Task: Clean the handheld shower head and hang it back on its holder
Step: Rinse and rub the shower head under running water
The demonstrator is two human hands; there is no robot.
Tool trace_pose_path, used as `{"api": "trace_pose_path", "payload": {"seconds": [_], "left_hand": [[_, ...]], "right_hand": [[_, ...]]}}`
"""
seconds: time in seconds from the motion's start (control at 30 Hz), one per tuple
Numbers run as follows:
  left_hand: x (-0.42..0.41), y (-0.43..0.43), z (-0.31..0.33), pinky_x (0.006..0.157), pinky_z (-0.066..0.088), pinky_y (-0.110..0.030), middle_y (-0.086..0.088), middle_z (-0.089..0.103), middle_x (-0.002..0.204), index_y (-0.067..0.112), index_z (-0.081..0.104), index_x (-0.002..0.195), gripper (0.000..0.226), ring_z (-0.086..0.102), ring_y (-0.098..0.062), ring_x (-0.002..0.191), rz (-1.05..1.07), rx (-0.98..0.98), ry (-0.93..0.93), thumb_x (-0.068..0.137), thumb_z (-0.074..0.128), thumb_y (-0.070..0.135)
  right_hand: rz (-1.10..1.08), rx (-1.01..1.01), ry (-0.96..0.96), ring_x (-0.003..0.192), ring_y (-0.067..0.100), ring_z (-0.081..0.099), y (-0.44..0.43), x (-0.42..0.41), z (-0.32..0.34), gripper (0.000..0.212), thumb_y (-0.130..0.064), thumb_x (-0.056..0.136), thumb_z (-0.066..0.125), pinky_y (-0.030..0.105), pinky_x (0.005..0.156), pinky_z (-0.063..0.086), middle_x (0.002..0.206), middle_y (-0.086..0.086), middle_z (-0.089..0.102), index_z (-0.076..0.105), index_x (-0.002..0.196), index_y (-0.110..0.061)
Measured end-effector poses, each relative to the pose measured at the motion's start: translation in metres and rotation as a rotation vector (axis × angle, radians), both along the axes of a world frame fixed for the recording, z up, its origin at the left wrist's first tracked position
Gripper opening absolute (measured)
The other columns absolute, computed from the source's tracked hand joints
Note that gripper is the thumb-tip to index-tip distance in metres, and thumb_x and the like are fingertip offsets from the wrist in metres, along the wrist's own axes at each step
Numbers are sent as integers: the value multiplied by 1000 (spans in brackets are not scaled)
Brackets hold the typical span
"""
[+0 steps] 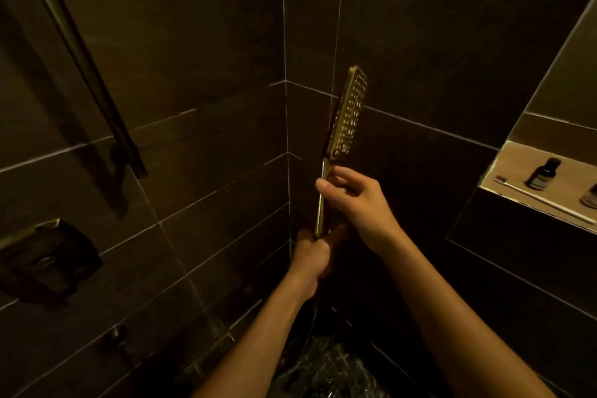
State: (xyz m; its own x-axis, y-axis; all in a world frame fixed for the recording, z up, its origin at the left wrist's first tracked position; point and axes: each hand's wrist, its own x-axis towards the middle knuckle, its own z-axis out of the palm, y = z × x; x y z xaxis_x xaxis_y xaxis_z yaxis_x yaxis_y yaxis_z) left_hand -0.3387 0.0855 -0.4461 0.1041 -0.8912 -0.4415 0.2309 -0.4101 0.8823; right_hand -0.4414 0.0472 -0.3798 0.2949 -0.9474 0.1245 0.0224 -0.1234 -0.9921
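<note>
The gold rectangular metal shower head (347, 113) stands upright in the dark-tiled corner, nozzle face turned right. The right hand (355, 203) is wrapped around its slim handle just below the head, and the left hand (311, 257) is clenched around the handle's bottom end. Well to the right, a lit wall niche (517, 168) holds a small dark bottle (544, 173) and a toothbrush (533, 192).

Wall niche shelf (504, 171): toothbrush (536, 195), dark bottle (544, 174).

Polished gold-toned metal gleams on the shower head (347, 113), its nozzle face studded with shiny dots just above the right hand (352, 200) fingers. Below them the handle shines mirror-smooth down to the left hand (311, 257). Matt dark tiles (193, 58) behind, pale grout lines between.
</note>
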Motion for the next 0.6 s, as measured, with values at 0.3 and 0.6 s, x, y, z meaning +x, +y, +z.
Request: {"api": "trace_pose_path", "payload": {"seconds": [0.3,0.6], "left_hand": [[-2,-2,-7,56,43,-25,1,58,84,22,46,110,33,57,-15,70,26,-82,49,90,70,31],[-2,6,-9,39,37,-16,10,62,60,17,68,101,10,51,-1,42,53,-180,25,91,69,19]], "right_hand": [[-8,27,-19,107,16,73,0,-4,1,19,-19,94,70,39,91,59,108,6,76,72,112,-25],[75,7,45,103,16,72,5,5,3,21,-22,99,63,47,97,57,106,-1,76,71,118,-16]]}}
